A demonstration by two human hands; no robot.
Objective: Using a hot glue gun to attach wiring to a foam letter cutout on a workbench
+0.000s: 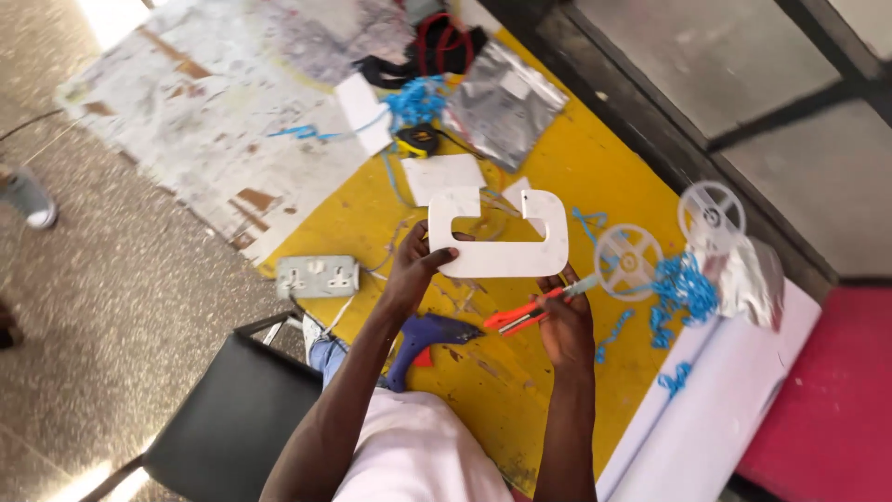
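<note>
Yellow table (595, 158), white cutout (502, 244) near edge

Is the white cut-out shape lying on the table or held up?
Held up. The left hand grips one end of the white cut-out shape, lifting it off the yellow table; the right hand holds an orange cutter.

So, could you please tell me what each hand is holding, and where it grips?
The left hand grips the white C-shaped cutout at its lower left corner; the right hand holds an orange utility knife by its handle.

Matt white board cutout (502, 249), glossy silver foil bag (505, 104), paint-stained yellow tabletop (595, 158)
</note>
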